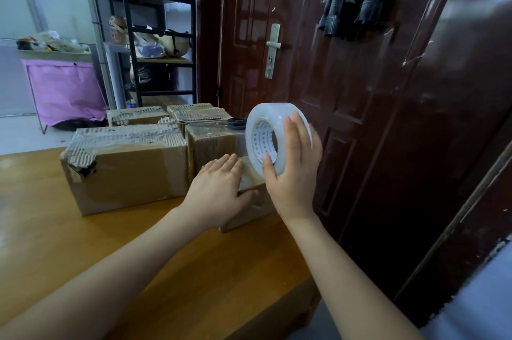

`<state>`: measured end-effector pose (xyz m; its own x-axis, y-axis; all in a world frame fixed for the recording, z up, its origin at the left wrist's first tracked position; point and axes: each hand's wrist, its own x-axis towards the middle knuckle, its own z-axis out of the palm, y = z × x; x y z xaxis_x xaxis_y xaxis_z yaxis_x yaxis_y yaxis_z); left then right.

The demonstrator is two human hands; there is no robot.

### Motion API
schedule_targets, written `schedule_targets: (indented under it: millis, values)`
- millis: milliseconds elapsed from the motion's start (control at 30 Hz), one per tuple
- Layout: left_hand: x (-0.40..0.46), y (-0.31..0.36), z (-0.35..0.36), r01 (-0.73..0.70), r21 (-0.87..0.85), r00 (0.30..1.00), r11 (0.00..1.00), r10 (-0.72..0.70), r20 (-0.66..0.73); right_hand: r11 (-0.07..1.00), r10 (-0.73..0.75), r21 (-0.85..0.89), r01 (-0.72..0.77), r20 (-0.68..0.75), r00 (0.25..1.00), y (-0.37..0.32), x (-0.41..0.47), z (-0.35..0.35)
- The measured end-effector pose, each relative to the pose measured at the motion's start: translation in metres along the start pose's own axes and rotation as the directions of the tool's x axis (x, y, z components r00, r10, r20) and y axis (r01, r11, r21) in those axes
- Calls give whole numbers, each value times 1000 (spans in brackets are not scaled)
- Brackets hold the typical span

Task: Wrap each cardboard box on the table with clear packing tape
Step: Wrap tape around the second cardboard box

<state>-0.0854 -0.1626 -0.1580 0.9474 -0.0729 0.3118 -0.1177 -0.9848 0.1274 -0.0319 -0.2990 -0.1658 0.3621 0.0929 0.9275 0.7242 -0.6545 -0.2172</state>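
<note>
Right hand (291, 173) grips glossy round tape roll (266, 129).

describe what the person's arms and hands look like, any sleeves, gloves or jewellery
Both forearms are bare up to the bottom edge of the picture, with no sleeves in view. The left hand and right hand wear no gloves, and no rings, watch or bracelet show on the fingers or wrists. The nails look short and unpainted. A patch of pale grey-blue cloth at the lower right may be the person's clothing.

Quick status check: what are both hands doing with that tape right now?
Right hand grips the tape roll, held above the small box. Left hand presses flat on that box. Scissors on the box behind, not in the way.
</note>
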Motion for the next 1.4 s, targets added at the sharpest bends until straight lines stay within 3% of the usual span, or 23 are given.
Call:
schedule_targets:
  millis: [133, 233, 367, 433, 533, 633, 700, 800, 867, 900, 967, 1000, 1067, 1133, 1200, 1267, 1333, 1400]
  values:
    - [-1, 3, -2, 12, 36, 1000, 999, -12, 6, 1000, -3, -13, 4, 72, 997, 0, 9, -14]
    - [-2, 4, -4, 20, 43, 999, 999, -21, 25, 999, -30, -9, 33, 244, 969, 1, 24, -40]
    - [-2, 4, -4, 30, 33, 999, 999, -32, 37, 998, 43, -56, -18, 476, 879, -8, 39, -89]
    - [-1, 5, -5, 37, 24, 998, 999, -38, 41, 991, 99, -137, -9, 665, 740, -9, 42, -116]
    - [1, 5, -5, 41, 20, 999, 999, -42, 32, 969, 157, -218, 120, 910, 384, -8, 43, -146]
    - [1, 5, -5, 36, 19, 999, 999, -37, 35, 961, 222, -234, 144, 970, 96, -8, 44, -156]
    - [0, 5, -7, 38, 4, 999, 999, -38, 38, 949, 268, -264, 173, 963, 1, -9, 47, -155]
    - [0, 4, -13, 74, -45, 997, 996, -73, 29, 944, 268, -264, 195, 963, 8, -9, 47, -148]
    - [6, 0, -18, 141, -185, 990, 973, -137, 30, 950, 241, -248, 189, 969, 56, -7, 49, -146]
    - [10, -3, -20, 199, -339, 980, 919, -191, 58, 952, 227, -239, 190, 970, 85, -5, 52, -145]
    - [14, -8, -23, 326, -653, 945, 684, -249, 211, 954, 203, -223, 201, 972, 117, -6, 58, -141]
    - [14, -11, -23, 388, -718, 921, 578, -256, 292, 954, 194, -214, 210, 974, 114, -7, 60, -138]
    - [11, -14, -21, 466, -725, 885, 507, -263, 385, 959, 182, -195, 204, 980, 84, -8, 58, -130]
    - [11, -16, -21, 401, -685, 915, 608, -238, 325, 964, 186, -197, 177, 979, 79, -9, 55, -124]
    - [8, -13, -25, 231, -528, 973, 817, -198, 120, 966, 191, -203, 163, 978, 85, -7, 55, -122]
    - [-2, 0, -35, 86, -330, 992, 940, -110, -54, 966, 200, -211, 148, 976, 82, -4, 56, -120]
    - [-16, 19, -43, -22, -111, 1000, 994, 20, -16, 968, 201, -211, 134, 976, 83, -1, 55, -119]
    - [-27, 34, -41, -71, 120, 985, 990, 50, 164, 970, 196, -206, 130, 977, 86, 1, 54, -119]
